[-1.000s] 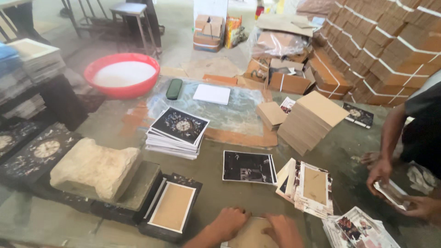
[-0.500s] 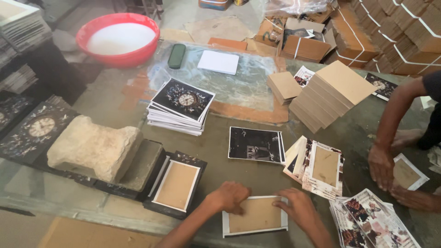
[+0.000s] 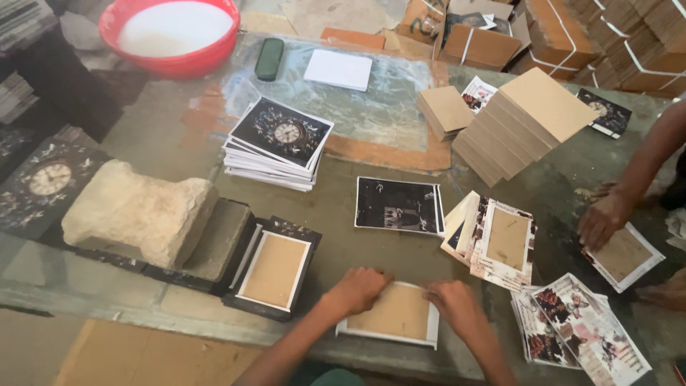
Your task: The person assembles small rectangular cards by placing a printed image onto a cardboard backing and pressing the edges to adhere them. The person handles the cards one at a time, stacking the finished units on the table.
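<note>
Partly under both hands: board-backed print (image 3: 391,314).

red basin (image 3: 171,36): top rim cut off by the upper edge.
board under the hands (image 3: 393,314): both side edges covered by the left hand (image 3: 357,289) and right hand (image 3: 457,307); grip beneath the palms not visible.
co-worker's arm (image 3: 643,171), right of that board: cut off at the right edge.
stone block (image 3: 136,211), left of that board: hides most of the dark stack (image 3: 229,239) below.
print motifs (image 3: 579,332): too small to tell.
</note>
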